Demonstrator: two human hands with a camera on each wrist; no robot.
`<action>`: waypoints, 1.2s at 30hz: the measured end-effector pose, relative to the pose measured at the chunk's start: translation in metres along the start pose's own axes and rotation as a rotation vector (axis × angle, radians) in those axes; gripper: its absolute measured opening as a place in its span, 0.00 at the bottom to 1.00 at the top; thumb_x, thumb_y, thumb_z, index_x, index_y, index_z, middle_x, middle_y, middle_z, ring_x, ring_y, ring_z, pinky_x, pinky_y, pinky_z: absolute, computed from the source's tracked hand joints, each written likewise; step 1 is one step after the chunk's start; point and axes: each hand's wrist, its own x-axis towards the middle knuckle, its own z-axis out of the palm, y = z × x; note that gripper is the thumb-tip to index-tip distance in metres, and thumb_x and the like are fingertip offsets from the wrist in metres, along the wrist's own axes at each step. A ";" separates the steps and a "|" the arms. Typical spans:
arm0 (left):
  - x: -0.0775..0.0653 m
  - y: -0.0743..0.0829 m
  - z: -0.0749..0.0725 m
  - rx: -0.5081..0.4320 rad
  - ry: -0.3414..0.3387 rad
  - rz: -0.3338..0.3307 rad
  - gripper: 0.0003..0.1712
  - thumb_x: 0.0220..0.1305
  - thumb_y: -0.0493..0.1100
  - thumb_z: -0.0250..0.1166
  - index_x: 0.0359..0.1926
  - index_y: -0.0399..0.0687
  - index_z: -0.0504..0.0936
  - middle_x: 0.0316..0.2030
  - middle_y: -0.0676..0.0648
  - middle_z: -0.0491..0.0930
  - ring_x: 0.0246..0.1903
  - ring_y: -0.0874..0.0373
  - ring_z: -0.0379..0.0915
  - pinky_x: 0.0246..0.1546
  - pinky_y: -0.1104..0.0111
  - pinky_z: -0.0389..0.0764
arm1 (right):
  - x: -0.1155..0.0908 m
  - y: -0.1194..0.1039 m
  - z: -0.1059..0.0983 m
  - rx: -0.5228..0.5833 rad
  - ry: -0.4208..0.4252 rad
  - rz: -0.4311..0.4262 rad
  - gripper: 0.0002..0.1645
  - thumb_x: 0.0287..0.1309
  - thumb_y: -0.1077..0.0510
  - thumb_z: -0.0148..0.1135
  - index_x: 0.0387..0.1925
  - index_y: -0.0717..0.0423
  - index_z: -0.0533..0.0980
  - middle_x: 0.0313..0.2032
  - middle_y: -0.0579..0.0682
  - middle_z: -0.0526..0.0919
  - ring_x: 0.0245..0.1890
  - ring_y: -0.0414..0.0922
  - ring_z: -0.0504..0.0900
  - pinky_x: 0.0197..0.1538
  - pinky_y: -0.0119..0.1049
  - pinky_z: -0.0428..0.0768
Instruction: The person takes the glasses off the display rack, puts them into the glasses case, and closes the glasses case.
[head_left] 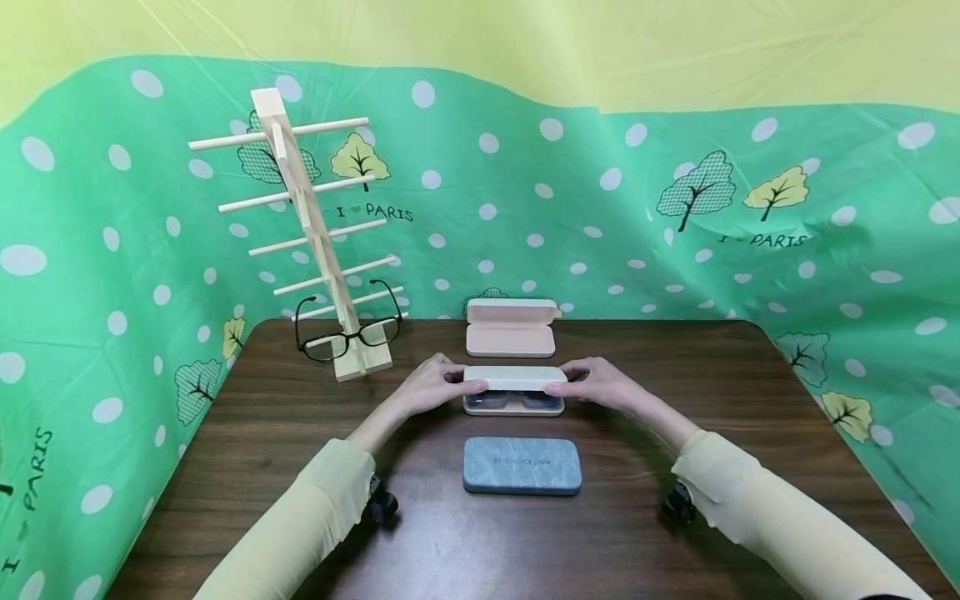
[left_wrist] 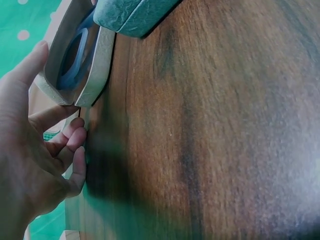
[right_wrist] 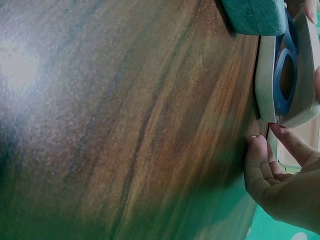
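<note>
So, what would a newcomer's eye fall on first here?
Probably the wooden rack at the left rear of the table, with black glasses low on it. Then the partly open pale case near the centre, blue glasses inside, between the left grip and right grip.

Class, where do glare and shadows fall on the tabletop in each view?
Head view: soft sheen on the tabletop below the blue case, shadows beside both sleeves; left wrist view: pale glare at picture right, shadow by the left hand; right wrist view: bright glare at picture left, shadow by the right hand.
</note>
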 end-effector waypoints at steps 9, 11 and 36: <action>-0.001 0.001 0.001 0.038 0.019 0.001 0.43 0.60 0.74 0.65 0.66 0.52 0.81 0.53 0.49 0.79 0.54 0.54 0.73 0.53 0.62 0.74 | 0.000 0.001 0.000 -0.016 0.015 -0.010 0.43 0.52 0.32 0.75 0.59 0.57 0.80 0.48 0.54 0.83 0.37 0.44 0.78 0.40 0.35 0.76; -0.001 0.001 0.002 0.047 0.022 0.004 0.43 0.60 0.74 0.65 0.66 0.52 0.80 0.53 0.49 0.79 0.54 0.54 0.73 0.53 0.61 0.74 | 0.000 0.001 0.000 -0.024 0.019 -0.012 0.43 0.52 0.32 0.75 0.59 0.57 0.81 0.48 0.54 0.83 0.38 0.45 0.78 0.40 0.35 0.75; -0.004 -0.003 0.007 0.125 0.075 0.033 0.47 0.56 0.78 0.66 0.67 0.54 0.80 0.51 0.51 0.79 0.53 0.54 0.73 0.53 0.58 0.77 | 0.001 0.005 0.001 -0.089 0.043 -0.088 0.39 0.50 0.35 0.78 0.57 0.55 0.83 0.51 0.54 0.87 0.45 0.44 0.82 0.47 0.35 0.78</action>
